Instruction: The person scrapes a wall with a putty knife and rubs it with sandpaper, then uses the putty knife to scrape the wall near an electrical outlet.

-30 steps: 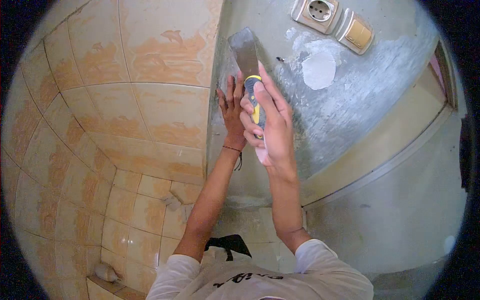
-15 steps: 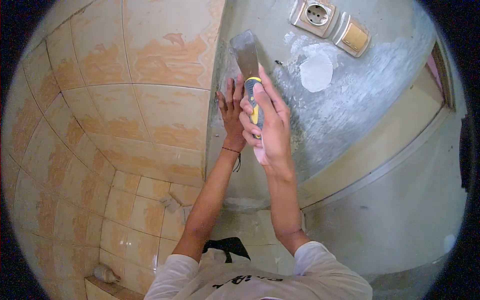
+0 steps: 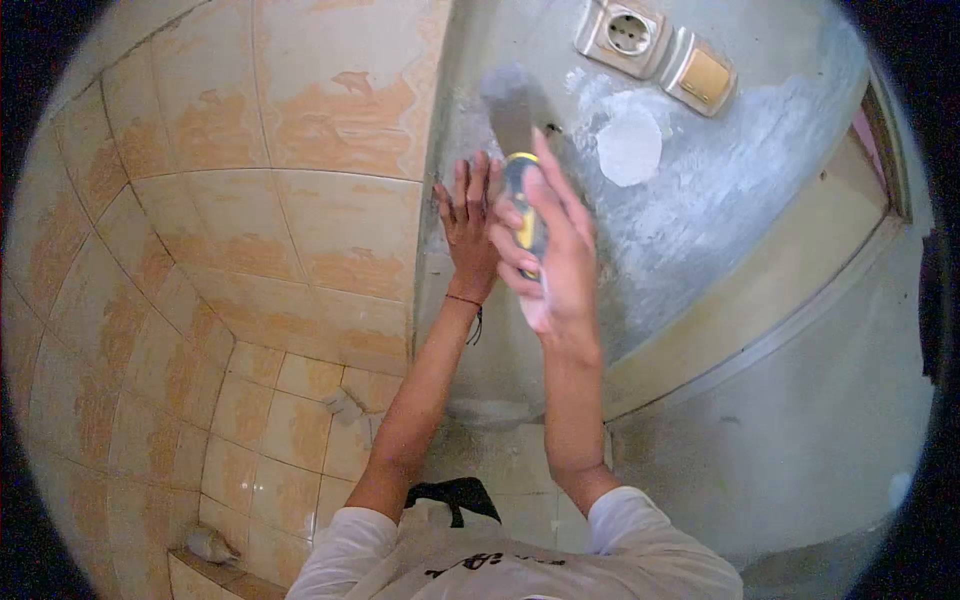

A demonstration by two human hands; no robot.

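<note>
My right hand (image 3: 555,235) is wrapped round the grey and yellow handle of a putty knife (image 3: 513,115), thumb laid along it. The broad metal blade points up the grey wall (image 3: 500,370) and is smeared by motion. Just left of it, my left hand (image 3: 468,225) lies against the wall with fingers spread, a thin dark cord at its wrist. Part of the left hand is hidden behind the right one. A round white patch of filler (image 3: 630,148) shows on the wall to the right of the blade, amid whitish smears.
A power socket (image 3: 629,34) and a light switch (image 3: 702,80) sit above the white patch. Orange-patterned tiles (image 3: 340,110) cover the wall at left, ending beside my left hand. A door frame (image 3: 750,305) edges the wall at right. A pale object (image 3: 208,545) rests on the low ledge at lower left.
My right hand and the putty knife have shifted slightly right, away from the tile edge. My left hand stays in place on the wall.
</note>
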